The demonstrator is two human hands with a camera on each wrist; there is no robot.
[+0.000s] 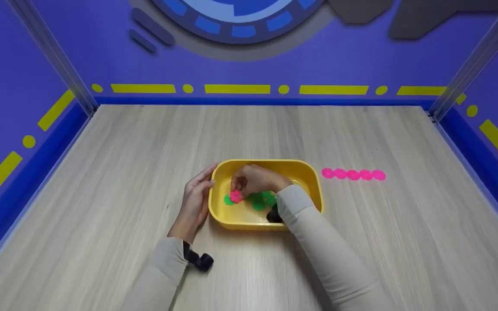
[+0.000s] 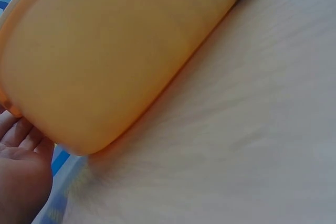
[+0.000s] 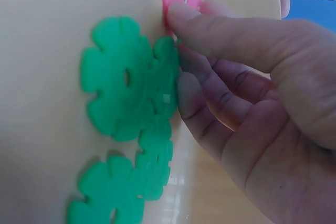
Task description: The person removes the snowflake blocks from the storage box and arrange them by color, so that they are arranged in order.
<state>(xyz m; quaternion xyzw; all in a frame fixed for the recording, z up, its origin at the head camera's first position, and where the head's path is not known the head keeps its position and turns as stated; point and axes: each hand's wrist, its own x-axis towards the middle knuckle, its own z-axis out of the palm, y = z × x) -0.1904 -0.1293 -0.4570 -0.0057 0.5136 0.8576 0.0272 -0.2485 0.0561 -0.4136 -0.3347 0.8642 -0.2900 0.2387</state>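
A yellow plastic bin (image 1: 266, 226) stands on the table in front of me. My left hand (image 1: 195, 201) lies along its left outer wall, fingers (image 2: 23, 135) touching just below the rim. Reaching inside, my right hand (image 1: 255, 179) pinches a pink flower-shaped disc (image 1: 236, 197) between thumb and fingers. That disc overlaps a small green flower disc (image 1: 228, 200) near the bin's left end. Several more green flower discs (image 3: 115, 80) lie beneath and beside the right fingers, partly hidden from the head view by the right wrist.
Right of the bin, several pink flower discs (image 1: 353, 175) lie in a straight row on the wooden table (image 1: 145, 142). Blue and purple panels (image 1: 249, 69) with yellow marks enclose the table's back and sides. Each wrist bears a black camera (image 1: 203, 262).
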